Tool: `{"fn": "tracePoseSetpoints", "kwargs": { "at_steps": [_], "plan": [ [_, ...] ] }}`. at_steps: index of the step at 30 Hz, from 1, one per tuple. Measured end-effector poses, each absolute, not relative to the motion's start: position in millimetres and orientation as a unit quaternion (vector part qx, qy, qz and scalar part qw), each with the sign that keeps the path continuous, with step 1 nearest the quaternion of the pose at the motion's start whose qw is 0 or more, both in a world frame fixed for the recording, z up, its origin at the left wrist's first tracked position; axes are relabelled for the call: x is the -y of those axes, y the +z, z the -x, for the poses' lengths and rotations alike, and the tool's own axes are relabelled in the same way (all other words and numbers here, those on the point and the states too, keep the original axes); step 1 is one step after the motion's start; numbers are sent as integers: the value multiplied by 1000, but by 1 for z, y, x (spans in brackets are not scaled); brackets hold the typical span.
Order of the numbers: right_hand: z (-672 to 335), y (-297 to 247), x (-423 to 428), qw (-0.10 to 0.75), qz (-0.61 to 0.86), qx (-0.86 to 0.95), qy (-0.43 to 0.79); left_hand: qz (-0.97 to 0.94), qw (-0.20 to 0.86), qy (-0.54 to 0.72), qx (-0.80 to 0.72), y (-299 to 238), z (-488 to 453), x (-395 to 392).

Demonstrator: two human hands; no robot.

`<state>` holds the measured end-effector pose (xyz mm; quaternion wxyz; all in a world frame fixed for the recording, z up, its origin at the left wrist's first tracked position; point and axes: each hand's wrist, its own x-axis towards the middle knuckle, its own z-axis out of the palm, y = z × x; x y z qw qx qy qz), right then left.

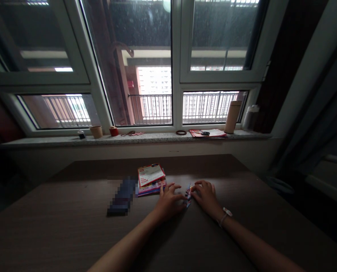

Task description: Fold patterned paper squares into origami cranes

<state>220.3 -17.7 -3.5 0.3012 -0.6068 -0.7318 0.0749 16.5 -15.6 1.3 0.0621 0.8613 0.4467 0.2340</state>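
Note:
A small folded piece of colourful printed paper [188, 197] stands or lies on the brown table between my two hands; its exact shape is too small to make out. My left hand [171, 199] holds its left side near the bottom, thumb and a finger at the paper, the other fingers curved out above the table. From the right, my right hand [205, 194] grips the paper's upper edge with its fingertips. A light bracelet [227, 212] circles my right wrist. Just beyond my left hand lies a stack of printed cards or leaflets [151, 175], a white red-edged one on top.
Left of the stack lies a dark pixelated object [123, 198]. On the stone windowsill [157, 138] stand a paper cup [96, 131], a red spool-like item [114, 131], a tape roll [181, 132], scissors [205, 133] on papers, a tan bottle [233, 117] and a grey bottle [251, 118].

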Motion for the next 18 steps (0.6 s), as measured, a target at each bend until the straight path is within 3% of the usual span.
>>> {"fn": "tracePoseSetpoints", "kwargs": {
  "at_steps": [18],
  "plan": [
    [-216,2,22,276,597,744,116,-834,27,253,-490,-6,-20,14]
  ]
}}
